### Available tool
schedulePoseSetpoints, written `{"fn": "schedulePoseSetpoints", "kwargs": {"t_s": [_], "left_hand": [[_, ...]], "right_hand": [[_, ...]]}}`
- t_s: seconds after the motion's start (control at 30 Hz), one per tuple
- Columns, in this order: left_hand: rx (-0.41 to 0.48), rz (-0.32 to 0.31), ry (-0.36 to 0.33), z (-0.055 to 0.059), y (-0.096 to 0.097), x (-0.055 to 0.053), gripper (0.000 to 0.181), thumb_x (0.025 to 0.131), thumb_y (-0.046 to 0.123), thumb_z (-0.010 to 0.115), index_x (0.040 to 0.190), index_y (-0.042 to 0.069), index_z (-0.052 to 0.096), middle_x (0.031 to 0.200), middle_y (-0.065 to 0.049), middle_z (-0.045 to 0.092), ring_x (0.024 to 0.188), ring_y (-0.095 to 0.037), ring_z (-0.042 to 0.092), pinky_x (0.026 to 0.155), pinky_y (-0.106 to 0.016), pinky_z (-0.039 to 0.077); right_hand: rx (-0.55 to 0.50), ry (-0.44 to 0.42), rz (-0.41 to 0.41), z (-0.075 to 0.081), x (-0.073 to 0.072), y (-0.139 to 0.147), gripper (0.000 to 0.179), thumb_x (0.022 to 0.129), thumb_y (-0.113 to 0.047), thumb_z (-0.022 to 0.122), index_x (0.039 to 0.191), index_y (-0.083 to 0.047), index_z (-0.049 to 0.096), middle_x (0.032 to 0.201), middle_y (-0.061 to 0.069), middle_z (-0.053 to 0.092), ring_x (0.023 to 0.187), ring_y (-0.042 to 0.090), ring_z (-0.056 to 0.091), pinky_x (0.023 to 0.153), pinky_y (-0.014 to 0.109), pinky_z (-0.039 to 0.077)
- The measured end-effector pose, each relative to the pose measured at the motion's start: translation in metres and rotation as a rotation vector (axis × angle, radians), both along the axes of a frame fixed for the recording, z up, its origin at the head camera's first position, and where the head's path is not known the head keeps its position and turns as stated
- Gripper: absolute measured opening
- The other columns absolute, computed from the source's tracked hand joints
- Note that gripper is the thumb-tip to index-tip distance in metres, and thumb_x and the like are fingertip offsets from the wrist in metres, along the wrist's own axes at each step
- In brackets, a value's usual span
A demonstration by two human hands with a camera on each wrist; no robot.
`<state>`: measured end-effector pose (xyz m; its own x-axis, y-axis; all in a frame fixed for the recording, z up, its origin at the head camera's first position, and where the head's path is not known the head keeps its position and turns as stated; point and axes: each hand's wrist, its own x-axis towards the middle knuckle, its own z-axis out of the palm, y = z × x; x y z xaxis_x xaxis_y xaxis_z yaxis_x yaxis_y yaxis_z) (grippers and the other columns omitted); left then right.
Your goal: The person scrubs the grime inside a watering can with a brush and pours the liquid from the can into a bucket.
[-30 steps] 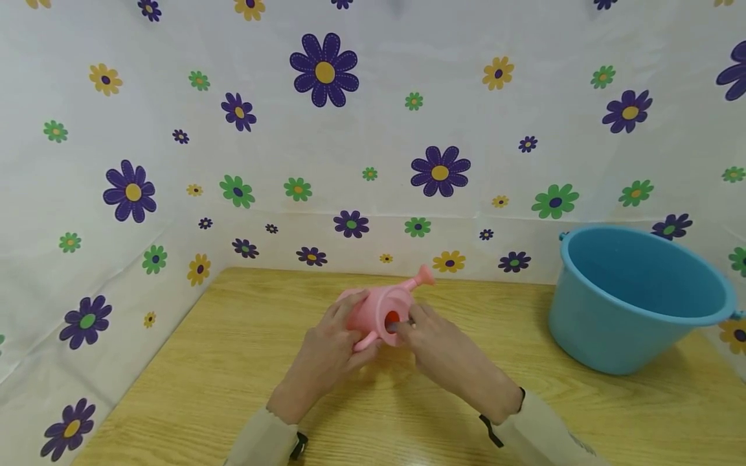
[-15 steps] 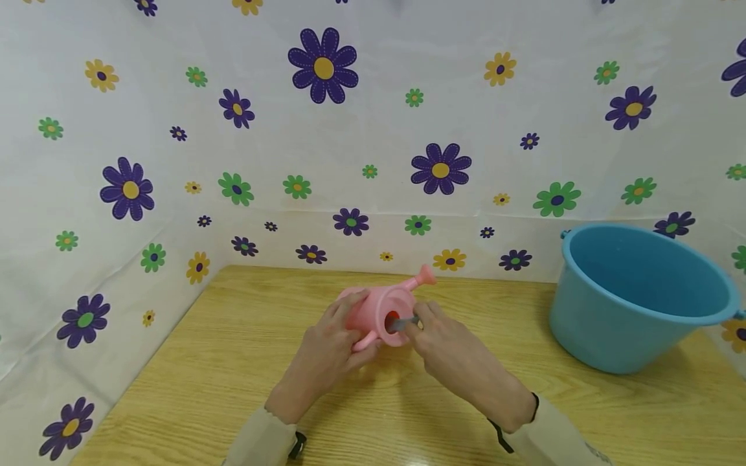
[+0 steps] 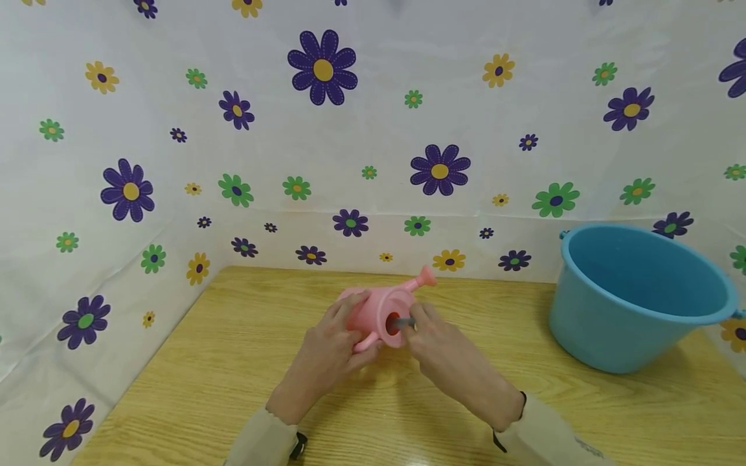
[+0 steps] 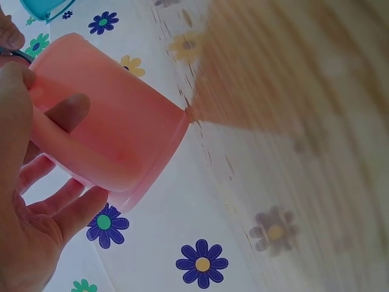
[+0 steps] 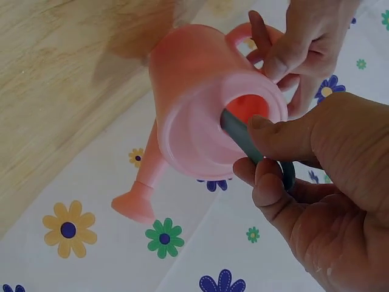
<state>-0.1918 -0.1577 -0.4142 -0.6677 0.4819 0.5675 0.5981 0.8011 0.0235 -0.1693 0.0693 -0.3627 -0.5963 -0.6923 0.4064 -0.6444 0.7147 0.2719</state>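
Observation:
A pink watering can [image 3: 367,314] lies tilted at the middle of the table, its round opening toward me and its spout pointing to the far right. My left hand [image 3: 326,346] holds it, with fingers through and around the handle [image 4: 85,158] and over the body. My right hand [image 3: 445,353] pinches a slim grey tool [image 5: 243,135] between thumb and fingers. One end of this tool enters the can's opening; a curved, loop-like end shows behind the fingers in the right wrist view. The tool's inner end is hidden in the can, so its kind cannot be told.
A large blue bucket [image 3: 612,330] stands on the table [image 3: 233,388] to the right, beyond my right hand. White cloth [image 3: 373,123] with purple, green and yellow flowers hangs behind the table and along its left side.
My right hand drew the grey tool back to the right, baring more of it, then moved slightly toward the can again. The left hand and the watering can have stayed almost still.

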Motion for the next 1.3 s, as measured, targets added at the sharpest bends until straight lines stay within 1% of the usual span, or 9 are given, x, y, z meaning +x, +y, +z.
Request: {"fn": "schedulePoseSetpoints", "kwargs": {"t_s": [0.1,0.23,0.4,0.57,0.67,0.8,0.97,1.1,1.3], "left_hand": [[-0.001,-0.003,-0.001,0.000,0.000,0.000,0.041,0.092,0.037,0.071,0.058,0.015,0.062,0.144,-0.008,0.055,0.133,-0.028,0.056,0.064,-0.030,0.063],[-0.006,-0.002,-0.009,0.001,0.000,0.001,0.041,0.093,0.037,0.071,0.059,0.015,0.062,0.145,-0.008,0.055,0.134,-0.028,0.055,0.066,-0.030,0.064],[-0.020,0.005,-0.018,0.001,0.000,0.001,0.041,0.093,0.038,0.071,0.060,0.015,0.063,0.146,-0.009,0.054,0.135,-0.028,0.054,0.068,-0.031,0.064],[-0.015,0.008,-0.025,0.002,0.000,0.002,0.042,0.094,0.036,0.069,0.059,0.015,0.061,0.146,-0.009,0.054,0.135,-0.028,0.054,0.064,-0.029,0.063],[-0.013,0.005,-0.021,0.002,0.000,0.002,0.042,0.094,0.036,0.069,0.058,0.015,0.061,0.145,-0.009,0.054,0.134,-0.027,0.055,0.062,-0.029,0.062],[-0.020,0.011,-0.013,0.002,0.000,0.002,0.041,0.093,0.036,0.070,0.059,0.015,0.062,0.145,-0.008,0.054,0.135,-0.027,0.055,0.062,-0.028,0.063],[-0.030,0.015,-0.007,0.003,0.001,0.001,0.041,0.094,0.037,0.069,0.060,0.015,0.063,0.145,-0.008,0.054,0.135,-0.028,0.055,0.061,-0.027,0.062],[-0.033,0.019,-0.006,0.002,0.002,0.000,0.041,0.093,0.037,0.069,0.060,0.015,0.063,0.144,-0.008,0.055,0.134,-0.028,0.056,0.060,-0.027,0.062],[-0.036,0.025,-0.018,0.001,0.002,0.001,0.039,0.092,0.037,0.070,0.060,0.016,0.063,0.144,-0.008,0.055,0.132,-0.028,0.057,0.063,-0.027,0.062]], "right_hand": [[0.034,0.019,-0.015,-0.003,-0.001,-0.003,0.029,0.077,-0.001,0.085,0.104,-0.004,0.074,0.100,0.010,0.058,0.083,0.020,0.053,0.055,0.014,0.048],[0.059,0.038,-0.023,-0.005,-0.004,-0.007,0.021,0.079,-0.003,0.086,0.098,-0.006,0.077,0.098,0.010,0.060,0.083,0.020,0.054,0.060,0.015,0.050],[0.073,0.055,-0.029,-0.008,-0.006,-0.011,0.016,0.081,-0.003,0.084,0.095,-0.007,0.078,0.096,0.008,0.059,0.081,0.019,0.053,0.066,0.017,0.050],[0.092,0.075,-0.049,-0.009,-0.006,-0.015,0.012,0.082,-0.006,0.084,0.092,-0.007,0.077,0.097,0.007,0.056,0.077,0.017,0.051,0.060,0.015,0.048],[0.081,0.084,-0.059,-0.010,-0.006,-0.017,0.009,0.084,-0.008,0.083,0.090,-0.007,0.076,0.096,0.007,0.057,0.075,0.016,0.051,0.055,0.014,0.047],[0.060,0.085,-0.062,-0.011,-0.006,-0.018,0.008,0.085,-0.009,0.082,0.089,-0.006,0.076,0.095,0.007,0.057,0.073,0.015,0.051,0.050,0.014,0.046],[0.055,0.097,-0.054,-0.012,-0.007,-0.017,0.009,0.083,-0.009,0.082,0.089,-0.005,0.076,0.094,0.007,0.056,0.072,0.014,0.050,0.049,0.013,0.044],[0.079,0.120,-0.050,-0.012,-0.007,-0.016,0.007,0.083,-0.010,0.081,0.087,-0.007,0.076,0.093,0.007,0.055,0.071,0.013,0.049,0.047,0.013,0.042],[0.094,0.157,-0.061,-0.012,-0.005,-0.014,0.008,0.084,-0.011,0.082,0.089,-0.009,0.076,0.096,0.006,0.053,0.069,0.011,0.048,0.046,0.013,0.044]]}}
